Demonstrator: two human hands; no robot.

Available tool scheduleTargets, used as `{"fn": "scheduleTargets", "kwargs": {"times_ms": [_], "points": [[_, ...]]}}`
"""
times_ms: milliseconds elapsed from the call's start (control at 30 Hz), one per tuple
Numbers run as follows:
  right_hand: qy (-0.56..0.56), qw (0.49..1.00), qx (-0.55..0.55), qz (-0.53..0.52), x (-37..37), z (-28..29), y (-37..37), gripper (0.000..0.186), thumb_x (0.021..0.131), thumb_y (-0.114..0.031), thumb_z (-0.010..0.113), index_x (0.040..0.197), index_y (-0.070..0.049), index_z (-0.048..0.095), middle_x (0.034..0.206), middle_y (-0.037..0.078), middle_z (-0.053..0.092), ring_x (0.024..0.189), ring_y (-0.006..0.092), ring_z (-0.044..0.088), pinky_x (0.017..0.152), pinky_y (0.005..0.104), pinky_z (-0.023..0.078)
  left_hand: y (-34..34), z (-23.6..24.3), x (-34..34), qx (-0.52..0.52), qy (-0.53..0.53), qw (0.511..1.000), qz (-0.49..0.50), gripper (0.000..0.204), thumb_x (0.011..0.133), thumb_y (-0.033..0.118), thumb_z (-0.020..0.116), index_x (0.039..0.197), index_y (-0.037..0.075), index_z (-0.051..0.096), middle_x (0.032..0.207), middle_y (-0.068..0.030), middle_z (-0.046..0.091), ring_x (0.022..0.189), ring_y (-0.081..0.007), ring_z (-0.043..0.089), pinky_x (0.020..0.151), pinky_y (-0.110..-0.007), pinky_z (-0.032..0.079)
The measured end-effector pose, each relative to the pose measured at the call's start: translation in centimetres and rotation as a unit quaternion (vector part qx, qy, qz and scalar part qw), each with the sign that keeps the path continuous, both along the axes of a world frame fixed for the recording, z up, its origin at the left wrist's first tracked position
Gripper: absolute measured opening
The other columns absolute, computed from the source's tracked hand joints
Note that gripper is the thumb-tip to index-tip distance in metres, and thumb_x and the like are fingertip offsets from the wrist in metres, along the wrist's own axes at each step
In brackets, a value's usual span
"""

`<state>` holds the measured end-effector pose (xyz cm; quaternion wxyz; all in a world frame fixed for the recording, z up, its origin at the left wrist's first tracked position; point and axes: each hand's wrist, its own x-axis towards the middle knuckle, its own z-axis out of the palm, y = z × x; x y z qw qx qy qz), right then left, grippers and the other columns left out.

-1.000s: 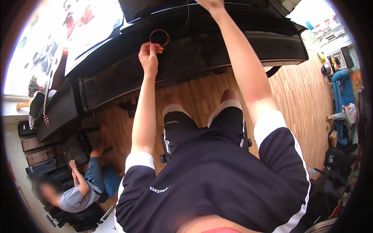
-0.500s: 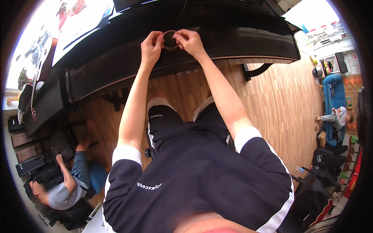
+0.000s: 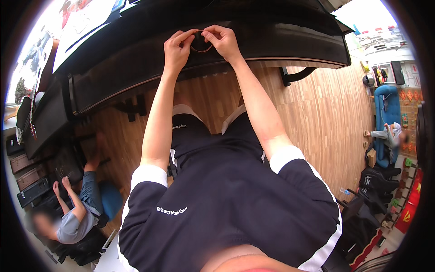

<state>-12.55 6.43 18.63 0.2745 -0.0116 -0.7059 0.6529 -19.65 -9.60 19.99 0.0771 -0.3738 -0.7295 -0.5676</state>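
A thin reddish-brown loop [image 3: 200, 51], cord or wire, hangs between my two hands above the glossy black surface. My left hand [image 3: 177, 51] is closed in a pinch at the loop's upper left. Facing it, my right hand [image 3: 224, 43] pinches the upper right between thumb and forefinger. The fingertips of both hands are close together at the top, and the lower curve of the loop hangs free below them. Whether the loop's ends are joined is too small to tell.
The black piano-like furniture [image 3: 290, 41] spans the far side. A white sheet [image 3: 86, 34] lies at the far left. Another person [image 3: 77, 222] sits at the lower left, handling something thin. A blue sofa [image 3: 385, 102] with a seated person stands far right.
Both hands have shifted slightly upward, their fingertips now at the loop's top rather than its sides. At the lower left, the other person's hands have moved apart.
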Motion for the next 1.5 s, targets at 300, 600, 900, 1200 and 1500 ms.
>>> {"fn": "scheduleTargets", "kwargs": {"times_ms": [300, 600, 900, 1200, 1500], "points": [[0.021, 0.995, 0.04, -0.086, -0.6, -0.2, -0.4, 0.011, 0.084, -0.01, 0.072, 0.09, -0.001, 0.075, 0.079, 0.006, 0.073, 0.074, 0.0107, 0.069, 0.067, 0.0222, 0.052, 0.0, -0.2, 0.4, 0.128, -0.111, 0.985, 0.037, 0.015, 0.082, -0.002, 0.073, 0.097, -0.002, 0.07, 0.08, -0.0058, 0.071, 0.07, -0.0111, 0.07, 0.062, -0.02, 0.052], [-0.007, 0.992, 0.097, -0.084, -0.4, 0.1, -0.5, 0.011, 0.084, -0.01, 0.069, 0.09, -0.003, 0.074, 0.078, 0.006, 0.073, 0.069, 0.0097, 0.068, 0.063, 0.0234, 0.052, -0.1, -0.2, 0.7, 0.102, -0.097, 0.989, 0.048, 0.007, 0.082, -0.002, 0.074, 0.087, -0.003, 0.07, 0.081, -0.0061, 0.072, 0.074, -0.0111, 0.071, 0.066, -0.02, 0.053], [-0.008, 0.993, 0.071, -0.093, -0.5, 0.4, -0.7, 0.01, 0.084, -0.008, 0.068, 0.089, -0.001, 0.072, 0.078, 0.007, 0.073, 0.07, 0.0107, 0.069, 0.064, 0.0239, 0.052, -0.2, 0.1, 0.6, 0.106, -0.033, 0.993, 0.046, 0.01, 0.082, -0.002, 0.074, 0.091, -0.002, 0.072, 0.084, -0.0059, 0.072, 0.072, -0.0119, 0.071, 0.065, -0.021, 0.054], [-0.022, 0.988, 0.119, -0.092, -0.1, 0.8, -0.6, 0.01, 0.082, 0.0, 0.069, 0.091, 0.001, 0.071, 0.081, 0.004, 0.072, 0.071, 0.0073, 0.067, 0.065, 0.0202, 0.052, 0.1, 0.1, 0.4, 0.113, -0.046, 0.99, 0.074, 0.012, 0.079, -0.002, 0.074, 0.09, 0.001, 0.073, 0.078, -0.0063, 0.072, 0.068, -0.0122, 0.07, 0.06, -0.022, 0.052], [0.003, 0.995, 0.08, -0.057, -0.1, 0.7, -0.8, 0.011, 0.084, -0.007, 0.074, 0.092, -0.001, 0.075, 0.085, 0.009, 0.075, 0.079, 0.013, 0.071, 0.072, 0.024, 0.055, -0.3, -0.3, 0.1, 0.088, -0.018, 0.996, -0.006, 0.018, 0.078, -0.002, 0.074, 0.095, 0.003, 0.075, 0.085, -0.0046, 0.074, 0.068, -0.0077, 0.065, 0.058, -0.021, 0.05]]}}
